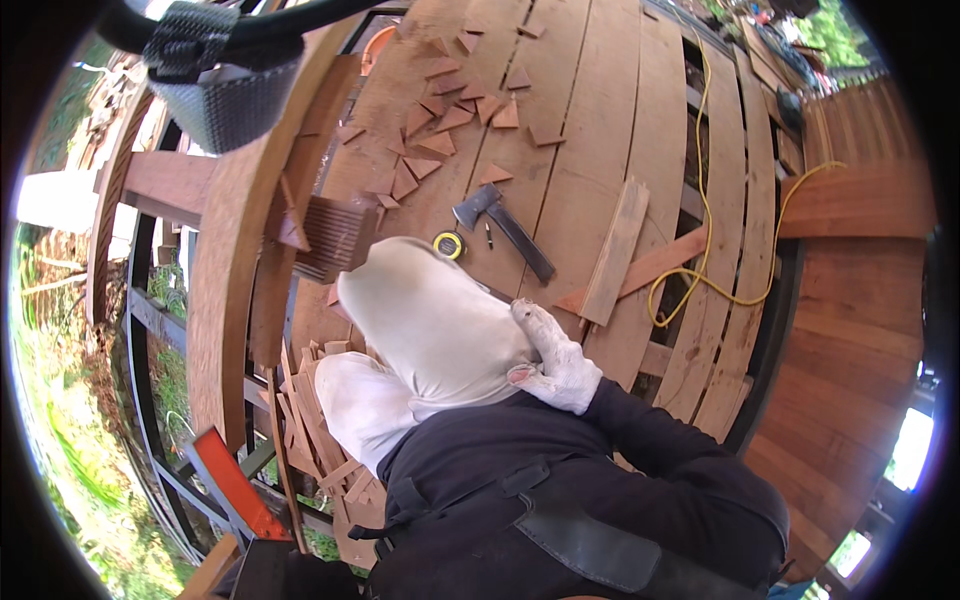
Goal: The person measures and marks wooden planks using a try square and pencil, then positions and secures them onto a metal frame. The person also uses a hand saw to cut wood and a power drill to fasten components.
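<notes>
My right hand [560, 365], in a white glove, rests on my right thigh in pale trousers. Its thumb stands apart from the fingers, and I see nothing held in it. My left hand does not show; only a dark sleeve comes in at the lower left, near a red-orange bar [238, 482] whose kind I cannot make out. Beyond my knee lie a hatchet [510, 228] with a dark handle, a round yellow-and-black tape measure [449, 245] and a small dark pen-like stick [489, 235]. Several triangular wood offcuts [437, 143] are scattered farther off on the planks.
A plank floor [590, 140] with gaps spreads ahead. Two loose boards [617, 250] cross at the right, beside a yellow cord [705, 200]. A long timber beam [225, 270] stands at my left, with a grooved block [335, 238] beside it. Wood scraps [310, 420] lie heaped below.
</notes>
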